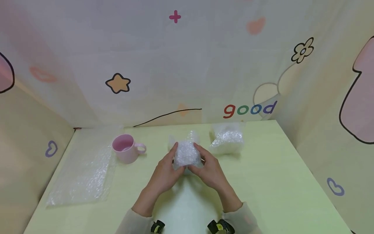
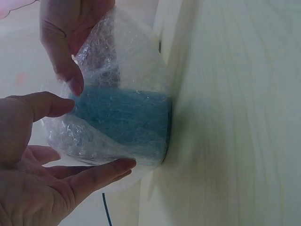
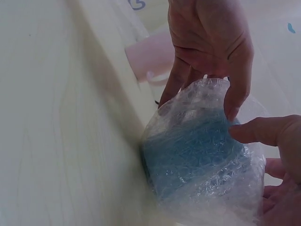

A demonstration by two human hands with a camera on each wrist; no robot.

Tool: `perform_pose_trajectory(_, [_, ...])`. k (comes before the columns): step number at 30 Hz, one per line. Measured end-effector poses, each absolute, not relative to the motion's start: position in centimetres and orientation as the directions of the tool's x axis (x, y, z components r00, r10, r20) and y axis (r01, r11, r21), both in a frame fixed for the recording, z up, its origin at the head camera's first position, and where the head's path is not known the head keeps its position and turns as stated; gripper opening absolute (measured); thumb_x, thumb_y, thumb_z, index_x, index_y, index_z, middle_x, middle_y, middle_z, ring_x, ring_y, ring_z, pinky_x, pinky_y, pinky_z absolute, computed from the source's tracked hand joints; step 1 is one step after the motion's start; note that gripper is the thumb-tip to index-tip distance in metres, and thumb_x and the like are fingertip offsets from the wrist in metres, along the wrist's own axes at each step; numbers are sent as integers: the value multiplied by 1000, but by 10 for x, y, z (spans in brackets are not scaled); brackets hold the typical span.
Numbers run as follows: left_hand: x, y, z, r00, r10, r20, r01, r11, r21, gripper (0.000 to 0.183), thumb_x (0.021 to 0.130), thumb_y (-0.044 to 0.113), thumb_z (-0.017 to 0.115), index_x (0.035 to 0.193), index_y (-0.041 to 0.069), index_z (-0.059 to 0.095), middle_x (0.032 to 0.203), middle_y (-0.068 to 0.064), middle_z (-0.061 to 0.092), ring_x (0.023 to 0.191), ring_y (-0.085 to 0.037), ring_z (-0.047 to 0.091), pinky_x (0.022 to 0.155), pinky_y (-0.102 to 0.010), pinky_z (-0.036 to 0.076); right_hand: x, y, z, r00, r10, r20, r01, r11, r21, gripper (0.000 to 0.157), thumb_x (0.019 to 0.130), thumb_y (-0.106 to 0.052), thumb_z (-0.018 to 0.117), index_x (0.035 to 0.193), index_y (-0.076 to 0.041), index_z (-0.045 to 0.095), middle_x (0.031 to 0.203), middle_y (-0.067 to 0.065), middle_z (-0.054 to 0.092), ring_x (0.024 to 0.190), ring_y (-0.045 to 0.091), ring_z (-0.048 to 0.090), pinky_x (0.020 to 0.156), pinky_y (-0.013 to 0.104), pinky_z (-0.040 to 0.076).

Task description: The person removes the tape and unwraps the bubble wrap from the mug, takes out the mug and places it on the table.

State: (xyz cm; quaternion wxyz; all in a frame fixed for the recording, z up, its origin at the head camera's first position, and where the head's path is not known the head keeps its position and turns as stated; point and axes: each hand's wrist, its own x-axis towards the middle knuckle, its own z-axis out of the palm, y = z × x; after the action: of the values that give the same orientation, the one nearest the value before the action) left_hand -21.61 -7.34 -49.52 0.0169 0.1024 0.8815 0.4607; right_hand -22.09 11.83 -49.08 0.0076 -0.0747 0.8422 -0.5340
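Fingers point(image 1: 172, 153) of both hands were bent around a bubble-wrapped bundle point(image 1: 188, 155), grasping it from two sides. From the head view, the left hand point(image 1: 165, 174) held it at eight o'clock and the right hand point(image 1: 212, 174) at four, with both thumbs at its six o'clock edge. The bundle was near the middle of the pale table point(image 1: 286, 182). At nine o'clock from it stood a pink mug point(image 1: 124, 152), and farther out on that side lay a flat bubble-wrap sheet point(image 1: 84, 175). Between two and three o'clock was a second wrapped bundle point(image 1: 228, 139).

From the left wrist view, a blue object point(image 2: 127, 117) showed through the clear wrap. The left hand came from eight o'clock; whether the base touched the table, I could not tell.

From the right wrist view, the two thumb tips almost met on the wrap, and the mug appeared at twelve o'clock.
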Motion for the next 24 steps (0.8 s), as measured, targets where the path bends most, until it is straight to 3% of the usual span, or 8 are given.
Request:
perform_pose_trajectory(13, [-215, -77, -496, -986, 167, 18, 111, 571, 813, 87, 93, 35, 75, 165, 29, 26, 158, -10, 50, 134, -32, 60, 106, -55, 50, -221, 120, -491, -986, -160, 41, -108, 439, -892, 80, 86, -12, 84, 156, -22, 47, 161, 5, 46, 145, 30, 49, 110, 48, 49])
perform_pose_trajectory(17, [-212, -75, -492, -988, 156, 11, 105, 612, 784, 90, 92, 40, 75, 165, 30, 25, 165, -13, 38, 141, -41, 51, 109, -64, 45, -221, 125, -486, -979, -202, 23, -113, 450, -886, 83, 85, -18, 86, 157, -23, 45, 161, 9, 45, 141, 36, 53, 108, 50, 51])
perform_pose_trajectory(21, [-213, -71, -485, -975, 193, 113, 216, 683, 697, 88, 89, 38, 79, 163, 23, 33, 169, -14, 28, 148, -46, 40, 109, -66, 44, -224, 136, -480, -966, -255, -30, -91, 447, -890, 86, 84, -27, 87, 157, -30, 43, 160, 10, 46, 136, 40, 58, 105, 50, 53])
perform_pose_trajectory(24, [-215, -67, -482, -937, 261, 233, 349, 722, 597, 85, 87, 38, 83, 158, 15, 42, 166, -12, 34, 150, -41, 36, 109, -60, 47, -227, 144, -475, -954, -294, -64, -72, 431, -900, 87, 85, -28, 87, 158, -31, 41, 161, 8, 44, 135, 40, 58, 104, 50, 54])
